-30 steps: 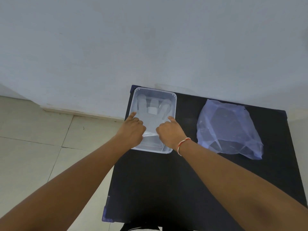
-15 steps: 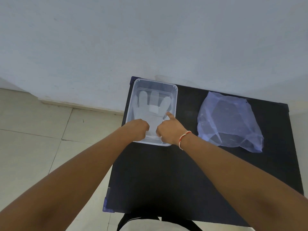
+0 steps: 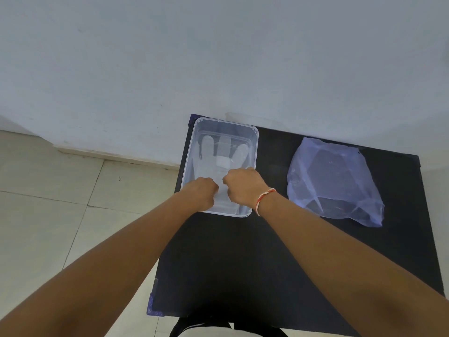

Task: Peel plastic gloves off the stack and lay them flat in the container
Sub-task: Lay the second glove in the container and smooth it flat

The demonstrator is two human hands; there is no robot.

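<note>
Black table (image 3: 243,263) against the wall, tiled floor (image 3: 48,215) to its left. Two things on it: blue-tinted plastic bag (image 3: 332,181) on the right, which I take to be the glove stack, and clear container (image 3: 254,152) at the far left corner, the two well apart.

Glove (image 3: 220,154) lies inside the container, fingers toward the wall, mostly flat; cuff end is under the hands at the near wall.

Left hand (image 3: 202,192) and right hand (image 3: 244,184) are both curled over the cuff, knuckles up, side by side. Fingers look closed on the film, but the fingertips are hidden, so whether they pinch or just press it I cannot tell. Red-and-white thread band (image 3: 264,199) on the right wrist.

Handling, my read: thin film, near weightless, limp, clingy, likely to stick to skin on release. Tears if yanked. Best hold is the cuff edge, two corners, light pinch, tension outward to kill wrinkles. Avoid grabbing the glove's fingers; they fold. Release one corner at a time.
</note>
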